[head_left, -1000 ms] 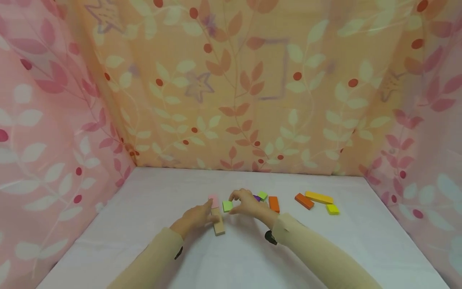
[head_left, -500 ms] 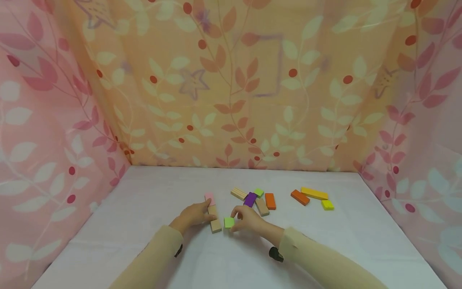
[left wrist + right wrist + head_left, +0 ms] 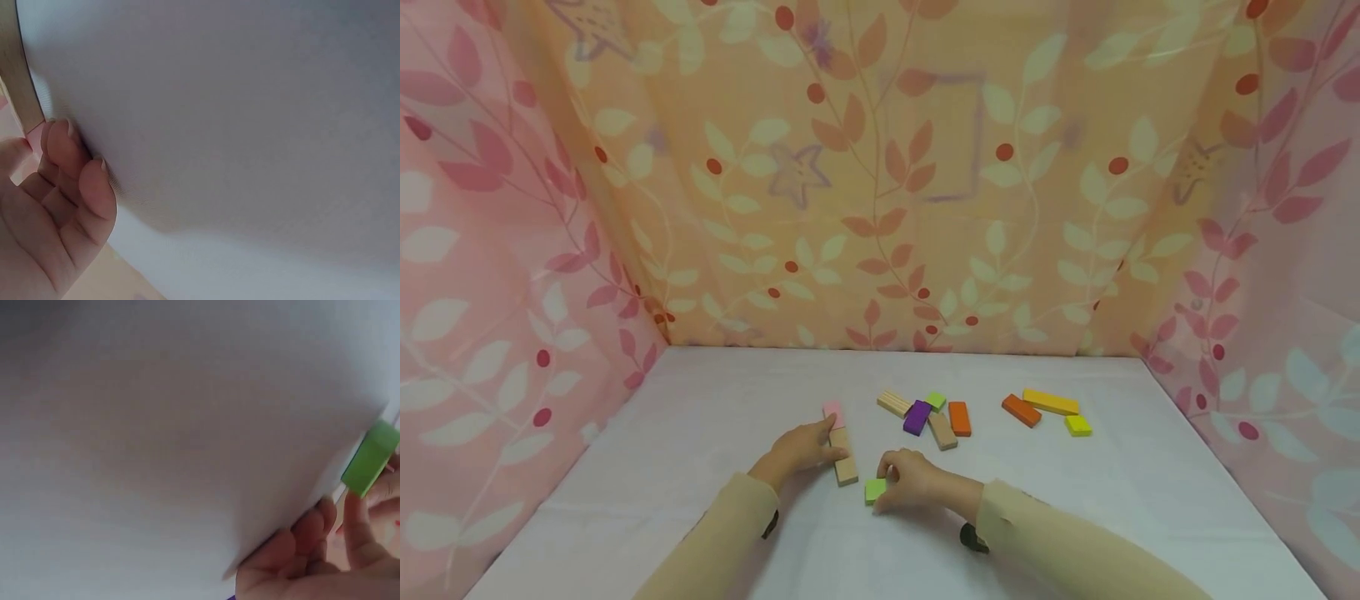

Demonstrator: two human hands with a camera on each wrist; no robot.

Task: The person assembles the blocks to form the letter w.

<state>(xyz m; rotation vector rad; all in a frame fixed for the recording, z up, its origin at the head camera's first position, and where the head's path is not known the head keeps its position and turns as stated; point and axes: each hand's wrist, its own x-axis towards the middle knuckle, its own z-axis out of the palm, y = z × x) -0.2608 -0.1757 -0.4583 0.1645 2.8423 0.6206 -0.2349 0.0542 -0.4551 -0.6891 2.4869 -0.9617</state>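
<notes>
My left hand (image 3: 801,447) rests along the left side of a short row of blocks. Its index fingertip overlaps a pink block (image 3: 832,411) at the row's far end, and its thumb lies at the two wooden blocks (image 3: 846,471) nearer me. In the left wrist view, the fingers (image 3: 97,194) are bent beside the row, on the white cloth. My right hand (image 3: 917,481) pinches a small light green block (image 3: 875,491) between thumb and fingers, low over the cloth, just right of the row's near end. In the right wrist view the green block (image 3: 372,456) shows at the fingertips.
Behind my right hand lie a ridged wooden block (image 3: 894,404), a purple block (image 3: 917,417), another green block (image 3: 936,401), a plain wooden block (image 3: 943,431) and an orange block (image 3: 959,418). Further right are another orange block (image 3: 1021,410), a long yellow-orange block (image 3: 1051,402) and a yellow block (image 3: 1078,426).
My right hand has drawn the green block nearer to me, from beside the row's middle to past its near end, uncovering the blocks behind. My left hand has stayed at the row.
</notes>
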